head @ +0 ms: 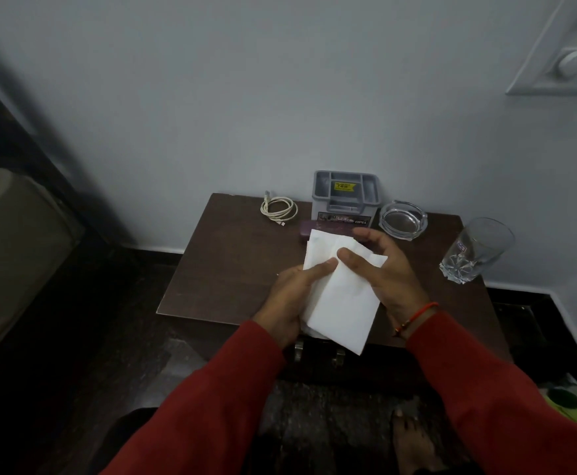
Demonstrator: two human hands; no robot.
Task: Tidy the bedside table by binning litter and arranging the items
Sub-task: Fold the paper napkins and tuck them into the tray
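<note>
Over the front of the dark wooden bedside table [218, 269] I hold a stack of white paper tissues [341, 296] in both hands. My left hand [287, 296] grips its left edge with the thumb on top. My right hand [383, 269] holds the right side, thumb pressed on the sheet and fingers curled behind. At the back of the table lie a coiled white cable [279, 208], a grey plastic organiser [346, 197], a glass ashtray [403, 220] and a purple case [305, 229] partly hidden by the tissues.
A drinking glass [475, 250] stands at the table's right edge. The table sits against a pale wall, with a bed frame [23, 173] to the left. A drawer with metal handles [317, 354] is under the top. My bare foot [413, 437] is on the dark floor.
</note>
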